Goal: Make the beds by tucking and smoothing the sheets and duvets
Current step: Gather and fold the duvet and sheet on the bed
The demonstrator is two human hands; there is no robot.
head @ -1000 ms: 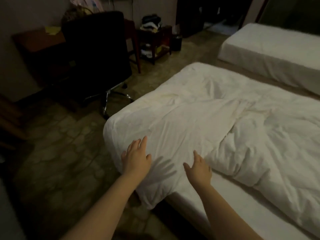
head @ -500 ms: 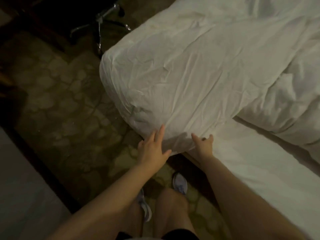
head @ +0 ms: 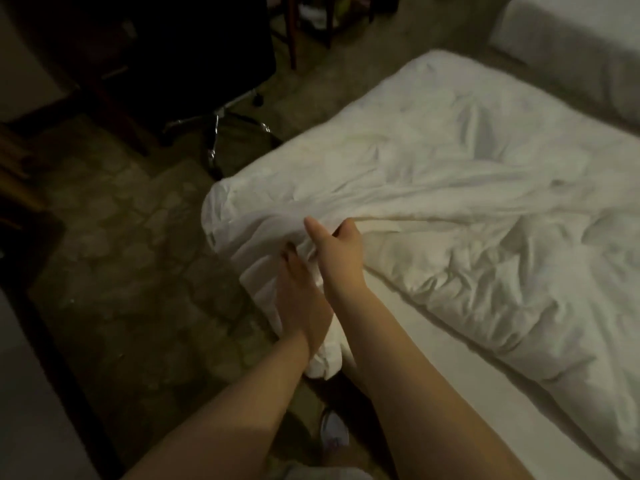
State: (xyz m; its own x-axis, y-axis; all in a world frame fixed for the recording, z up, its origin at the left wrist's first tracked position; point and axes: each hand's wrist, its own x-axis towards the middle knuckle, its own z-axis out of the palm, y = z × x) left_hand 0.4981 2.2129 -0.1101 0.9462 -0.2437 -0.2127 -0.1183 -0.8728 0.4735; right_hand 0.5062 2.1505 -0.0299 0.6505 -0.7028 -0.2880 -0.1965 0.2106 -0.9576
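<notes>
The person stands at the near corner of the bed (head: 398, 370), both bare arms reaching down to it. The white duvet (head: 450, 202) lies rumpled over most of the mattress, bunched in deep creases, and one corner of it spills off the bed's corner and hangs toward the floor (head: 121, 254). Along the near side a strip of plain white sheet (head: 485, 403) lies uncovered beside the duvet's edge.

The right hand (head: 337, 251) has hold of a fold of the duvet near that corner: its fingers are curled into the cloth, the thumb sticks up, and the fabric pulls into tight ridges running away from the grip. The left hand (head: 298, 292) sits just below and beside it, pressed against the hanging corner. Its fingertips vanish into the folds, so I cannot tell whether it is gripping the cloth or only resting on it.

A pale shoe (head: 334, 434) shows on the patterned stone floor below the arms. A dark office chair (head: 207, 46) with a shiny wheeled base stands past the bed's foot. A second bed (head: 571, 46), also in white, sits well apart in the far right corner. The room is dim and the view slightly blurred.
</notes>
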